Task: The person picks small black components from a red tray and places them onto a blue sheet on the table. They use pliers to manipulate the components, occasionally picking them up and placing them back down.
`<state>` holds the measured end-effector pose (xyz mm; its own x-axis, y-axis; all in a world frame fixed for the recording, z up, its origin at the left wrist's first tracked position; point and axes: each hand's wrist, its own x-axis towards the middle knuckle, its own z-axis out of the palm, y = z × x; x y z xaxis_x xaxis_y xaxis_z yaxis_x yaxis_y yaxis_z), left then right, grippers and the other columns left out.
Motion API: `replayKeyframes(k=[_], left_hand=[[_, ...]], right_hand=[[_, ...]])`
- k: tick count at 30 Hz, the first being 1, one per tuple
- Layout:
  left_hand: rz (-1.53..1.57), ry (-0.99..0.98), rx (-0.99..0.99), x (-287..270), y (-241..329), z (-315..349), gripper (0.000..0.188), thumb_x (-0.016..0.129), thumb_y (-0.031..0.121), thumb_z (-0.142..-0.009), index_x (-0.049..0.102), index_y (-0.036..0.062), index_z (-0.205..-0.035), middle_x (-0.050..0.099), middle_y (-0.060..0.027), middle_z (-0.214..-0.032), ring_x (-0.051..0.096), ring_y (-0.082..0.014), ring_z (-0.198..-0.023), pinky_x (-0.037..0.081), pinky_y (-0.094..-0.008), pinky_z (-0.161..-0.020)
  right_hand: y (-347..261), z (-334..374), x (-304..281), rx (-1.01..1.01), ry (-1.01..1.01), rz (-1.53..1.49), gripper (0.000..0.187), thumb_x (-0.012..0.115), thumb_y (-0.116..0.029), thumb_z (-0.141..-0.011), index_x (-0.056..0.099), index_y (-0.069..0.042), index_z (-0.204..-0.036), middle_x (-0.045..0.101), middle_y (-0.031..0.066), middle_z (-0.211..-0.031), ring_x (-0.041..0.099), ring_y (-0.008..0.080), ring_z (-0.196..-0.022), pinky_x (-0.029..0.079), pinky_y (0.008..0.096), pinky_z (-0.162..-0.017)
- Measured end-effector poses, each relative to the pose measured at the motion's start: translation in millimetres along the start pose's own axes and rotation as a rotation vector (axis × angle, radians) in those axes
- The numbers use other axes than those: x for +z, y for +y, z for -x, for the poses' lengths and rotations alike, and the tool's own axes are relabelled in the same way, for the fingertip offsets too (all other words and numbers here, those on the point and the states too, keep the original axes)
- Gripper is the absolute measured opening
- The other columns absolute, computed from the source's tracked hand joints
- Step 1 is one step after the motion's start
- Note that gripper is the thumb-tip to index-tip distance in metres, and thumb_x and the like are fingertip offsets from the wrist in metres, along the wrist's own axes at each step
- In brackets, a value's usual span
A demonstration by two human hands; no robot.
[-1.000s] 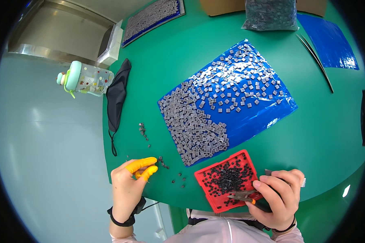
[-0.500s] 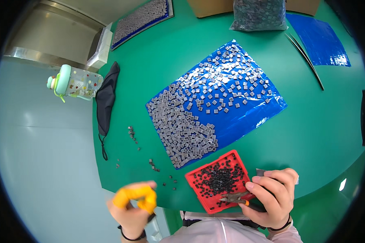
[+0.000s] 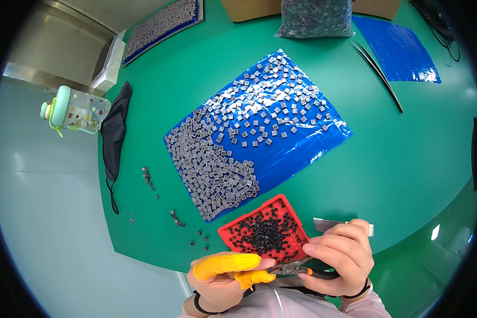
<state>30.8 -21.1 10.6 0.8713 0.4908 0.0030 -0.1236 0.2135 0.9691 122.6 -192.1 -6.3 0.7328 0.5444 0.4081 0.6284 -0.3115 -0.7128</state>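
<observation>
My right hand (image 3: pixel 342 257) is closed around cutting pliers (image 3: pixel 317 273) with black and orange handles. Their metal jaws lie at the near edge of a red tray (image 3: pixel 233 228), which holds many small black pieces (image 3: pixel 267 233). Yellow covers sheathe the fingers of my left hand (image 3: pixel 225 275). Its fingertips are pinched together close to the jaws, at a tiny dark bit I cannot make out. Beyond the tray, a blue sheet (image 3: pixel 297 153) carries many small grey square tiles (image 3: pixel 217 180). A flat metal strip (image 3: pixel 327 225) pokes out behind my right fingers.
Loose dark pieces (image 3: pixel 176 218) lie left of the tray. A black face mask (image 3: pixel 114 135) and a clear bottle (image 3: pixel 87 111) are at the left edge. Tweezers (image 3: pixel 379 77), a second blue sheet (image 3: pixel 400 47) and a bag of tiles (image 3: pixel 315 18) lie far off.
My left hand has moved right, from beside the tray to the pliers' jaws, and its fingers have come together. The pliers have lowered towards the tray's near edge. The whole view has shifted.
</observation>
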Motion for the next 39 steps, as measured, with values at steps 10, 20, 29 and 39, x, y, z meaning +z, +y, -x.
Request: replayKeyframes(k=[10,20,29,39], left_hand=[[-0.316,-0.214,0.093,-19,5,-4,0.032,0.053,-0.016,-0.07,0.066,-0.0063,-0.097,0.069,-0.0189,-0.099,0.069,-0.0251,-0.085,0.057,-0.0311,-0.072],[-0.358,-0.185,0.208,-5,0,-10,0.011,0.058,-0.002,-0.082,0.062,-0.0077,-0.091,0.067,-0.0227,-0.08,0.067,-0.0268,-0.064,0.056,-0.0314,-0.054],[-0.316,-0.324,0.065,-12,-2,-11,0.03,0.064,-0.012,-0.069,0.069,-0.0012,-0.097,0.07,-0.0129,-0.095,0.067,-0.0219,-0.077,0.053,-0.0265,-0.065],[-0.465,-0.452,0.241,-6,-3,-14,0.014,0.06,-0.006,-0.069,0.059,0.0026,-0.08,0.058,-0.0061,-0.074,0.053,-0.0223,-0.065,0.042,-0.0329,-0.057]], right_hand=[[4,0,1,-0.018,-0.019,-0.003,0.046,0.08,-0.023,-0.052,0.068,-0.011,-0.095,0.064,0.0004,-0.093,0.055,0.021,-0.081,0.036,0.0371,-0.069],[1,2,-1,0.003,-0.005,0.003,0.046,0.08,-0.022,-0.049,0.068,-0.011,-0.092,0.063,0.0002,-0.09,0.055,0.0209,-0.08,0.036,0.0381,-0.07],[0,4,-4,0.033,-0.009,-0.081,0.046,0.079,-0.02,-0.047,0.068,-0.011,-0.09,0.063,-0.0001,-0.086,0.054,0.0204,-0.078,0.037,0.0371,-0.069],[3,3,-4,-0.011,-0.039,-0.113,0.047,0.081,-0.025,-0.048,0.069,-0.012,-0.092,0.063,-0.0016,-0.085,0.054,0.019,-0.078,0.036,0.0359,-0.066]])
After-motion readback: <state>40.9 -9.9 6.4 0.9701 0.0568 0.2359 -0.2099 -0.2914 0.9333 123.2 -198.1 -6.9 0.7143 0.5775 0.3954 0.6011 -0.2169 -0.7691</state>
